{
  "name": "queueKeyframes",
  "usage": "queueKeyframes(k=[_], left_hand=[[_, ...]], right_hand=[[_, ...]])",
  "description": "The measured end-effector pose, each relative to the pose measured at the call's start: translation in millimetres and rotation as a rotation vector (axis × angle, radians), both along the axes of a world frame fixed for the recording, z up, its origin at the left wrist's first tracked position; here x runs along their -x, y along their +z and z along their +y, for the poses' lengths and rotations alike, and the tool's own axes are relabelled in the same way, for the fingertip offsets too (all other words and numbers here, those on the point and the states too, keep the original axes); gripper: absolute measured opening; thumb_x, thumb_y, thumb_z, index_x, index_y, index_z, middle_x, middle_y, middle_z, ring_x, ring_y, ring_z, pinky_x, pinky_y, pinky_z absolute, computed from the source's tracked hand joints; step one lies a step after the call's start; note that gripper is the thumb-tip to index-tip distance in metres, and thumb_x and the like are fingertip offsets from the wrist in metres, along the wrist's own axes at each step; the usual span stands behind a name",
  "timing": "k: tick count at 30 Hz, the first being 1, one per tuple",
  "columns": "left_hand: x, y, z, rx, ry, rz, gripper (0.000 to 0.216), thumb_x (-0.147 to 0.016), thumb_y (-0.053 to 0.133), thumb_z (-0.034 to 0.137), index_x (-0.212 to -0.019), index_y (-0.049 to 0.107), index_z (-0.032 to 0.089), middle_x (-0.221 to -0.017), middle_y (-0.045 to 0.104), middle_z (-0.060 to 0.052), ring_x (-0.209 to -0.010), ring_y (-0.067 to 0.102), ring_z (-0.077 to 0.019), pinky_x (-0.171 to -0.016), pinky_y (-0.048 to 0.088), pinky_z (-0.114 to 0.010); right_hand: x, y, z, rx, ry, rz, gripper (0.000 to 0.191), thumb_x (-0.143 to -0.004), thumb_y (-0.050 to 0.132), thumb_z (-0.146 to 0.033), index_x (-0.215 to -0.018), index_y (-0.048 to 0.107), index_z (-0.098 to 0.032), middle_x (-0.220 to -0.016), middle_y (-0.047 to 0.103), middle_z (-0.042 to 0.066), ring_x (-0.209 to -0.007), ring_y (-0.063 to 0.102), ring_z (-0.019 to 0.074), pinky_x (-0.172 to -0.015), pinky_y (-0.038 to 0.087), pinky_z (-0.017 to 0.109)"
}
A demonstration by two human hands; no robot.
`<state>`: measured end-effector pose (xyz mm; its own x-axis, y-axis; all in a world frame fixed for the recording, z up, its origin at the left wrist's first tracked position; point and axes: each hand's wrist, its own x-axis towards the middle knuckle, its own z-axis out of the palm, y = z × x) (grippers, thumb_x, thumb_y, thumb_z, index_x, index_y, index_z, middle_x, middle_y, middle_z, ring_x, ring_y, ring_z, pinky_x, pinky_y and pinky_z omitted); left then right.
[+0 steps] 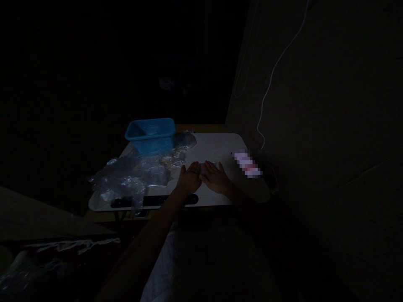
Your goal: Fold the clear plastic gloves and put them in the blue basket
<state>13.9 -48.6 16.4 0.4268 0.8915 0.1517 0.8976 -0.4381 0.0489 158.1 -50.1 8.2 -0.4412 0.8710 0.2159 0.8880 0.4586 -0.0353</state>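
Observation:
In the dim head view, my left hand (189,179) and my right hand (216,179) are side by side over the white table (217,144), nearly touching at their inner edges. The fingers of both stretch forward, with the thumbs out to the sides; the hands look palm up. Between the fingertips shows a small pale, flat piece (202,168), too dark to name; whether it touches the hands I cannot tell. Crumpled clear plastic bags (135,172) spread to the left of my left hand.
A blue plastic basin (154,144) stands at the table's back left. On the right lies a blurred, lit pinkish object (247,163). A dark slot (154,201) runs along the front edge. A white cable (270,82) hangs down the right wall.

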Motion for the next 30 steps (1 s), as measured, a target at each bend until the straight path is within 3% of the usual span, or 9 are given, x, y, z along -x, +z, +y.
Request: queueKeyframes(k=[16,30], left_hand=[[-1,-1.2,0,-0.031,0.008,-0.001,0.048,-0.087,0.024,0.027,-0.131,0.038,0.013,-0.14,0.034,-0.015,-0.13,0.03,-0.0223,-0.102,0.024,-0.051],[3,-2.4,0,-0.035,0.051,-0.068,0.049,-0.088,0.024,0.03,-0.131,0.038,0.009,-0.139,0.036,-0.016,-0.129,0.031,-0.0237,-0.102,0.026,-0.048]], right_hand=[[-23,-1.9,4,-0.015,-0.054,0.006,0.054,-0.091,0.023,-0.044,-0.13,0.041,-0.012,-0.139,0.034,0.016,-0.13,0.029,0.0262,-0.103,0.016,0.059],[-22,2.5,-2,0.016,-0.059,-0.002,0.071,-0.085,0.026,-0.059,-0.133,0.036,-0.007,-0.142,0.029,0.019,-0.132,0.024,0.027,-0.104,0.014,0.056]])
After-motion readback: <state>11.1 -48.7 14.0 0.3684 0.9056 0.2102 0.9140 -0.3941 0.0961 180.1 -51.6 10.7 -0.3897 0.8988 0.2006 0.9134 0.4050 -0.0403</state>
